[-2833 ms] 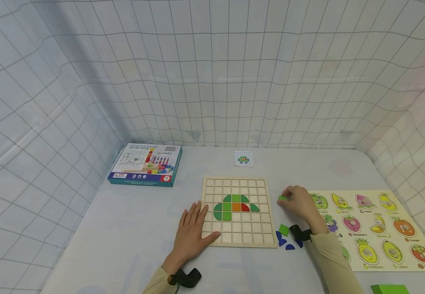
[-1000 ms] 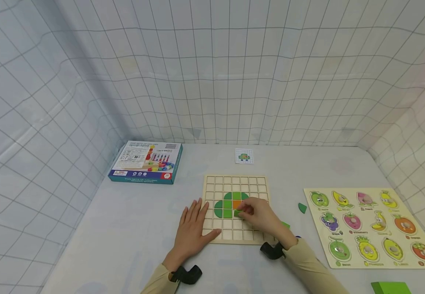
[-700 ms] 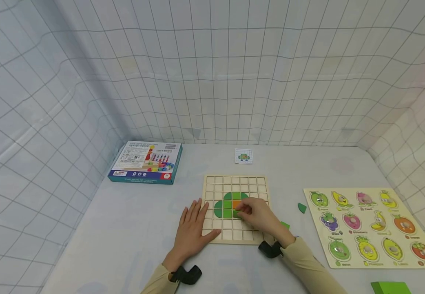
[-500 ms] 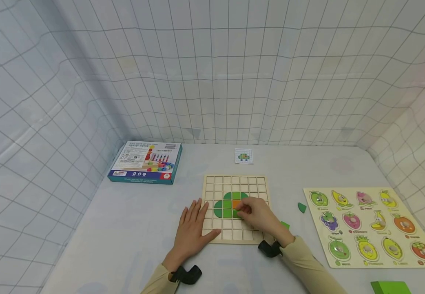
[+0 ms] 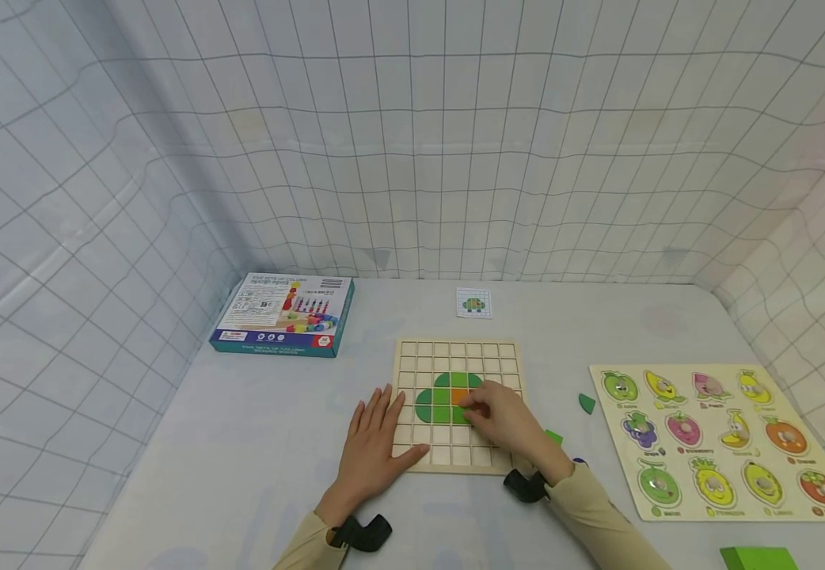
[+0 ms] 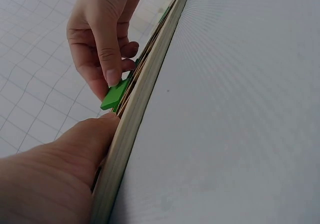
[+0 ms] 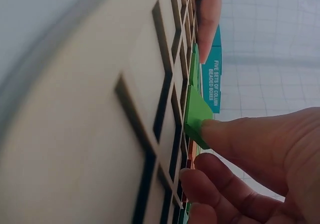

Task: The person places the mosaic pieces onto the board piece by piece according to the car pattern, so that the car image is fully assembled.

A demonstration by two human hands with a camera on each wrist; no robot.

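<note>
My right hand (image 5: 503, 419) pinches a green square tile (image 7: 197, 115) between thumb and fingers over the gridded wooden board (image 5: 441, 457). In the right wrist view that tile stands tilted against the grid; in the head view it lies just below the orange tile (image 5: 458, 394). Green square tiles (image 5: 441, 396) and rounded green corner pieces (image 5: 423, 405) sit in the cells left of and above the orange one. My left hand (image 5: 370, 455) rests with fingers spread on the board's left edge, thumb over its lower left corner. My right hand hides the board's right-hand cells.
Right of the board lie a green quarter-round piece (image 5: 587, 404), a partly covered green square (image 5: 553, 436) and a fruit puzzle board (image 5: 686, 467). Behind stands a picture card (image 5: 473, 303). A bead-set box (image 5: 280, 317) lies back left, a green block (image 5: 758, 558) front right.
My right hand has carried the green tile leftward from beside the board to the cell under the orange tile. Over the last half second it has barely moved. My left hand stays put.
</note>
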